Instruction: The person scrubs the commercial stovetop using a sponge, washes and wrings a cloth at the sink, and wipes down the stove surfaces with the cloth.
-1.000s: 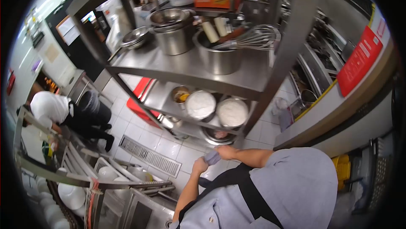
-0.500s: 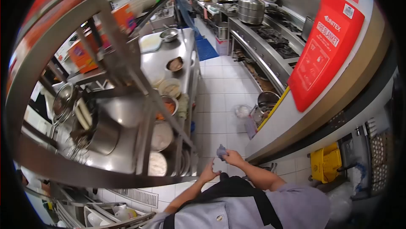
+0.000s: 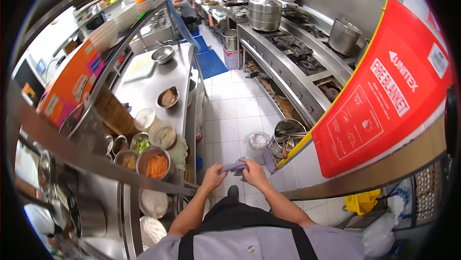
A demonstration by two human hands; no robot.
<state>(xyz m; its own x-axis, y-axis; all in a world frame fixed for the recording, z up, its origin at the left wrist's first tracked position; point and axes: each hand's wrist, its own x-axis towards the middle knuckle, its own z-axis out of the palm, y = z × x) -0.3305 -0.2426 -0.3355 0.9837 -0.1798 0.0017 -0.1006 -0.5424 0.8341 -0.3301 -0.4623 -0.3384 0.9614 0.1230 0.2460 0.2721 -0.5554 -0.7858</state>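
Observation:
A small grey-purple cloth (image 3: 233, 167) is stretched between my two hands, low in the middle of the head view. My left hand (image 3: 213, 177) grips its left end, with fingers closed. At the other end, my right hand (image 3: 254, 173) pinches the cloth near its fold. Both hands are in front of my dark apron (image 3: 240, 217), above the tiled floor. Left of them is the steel counter's near end, where a bowl of shredded carrot (image 3: 156, 166) stands. Whether the cloth is a glove or a rag cannot be made out.
Stoves with a large steamer pot (image 3: 264, 14) line the right of the aisle. A red fire blanket case (image 3: 379, 97) hangs close on my right. Steel shelving (image 3: 105, 178) stands at my left. Blue mats (image 3: 210, 63) lie ahead, near people (image 3: 185, 8) at the back.
The view has turned right and moved up to the aisle. The left hand, open and apart half a second ago, now holds the cloth with the right, and the cloth is spread wider.

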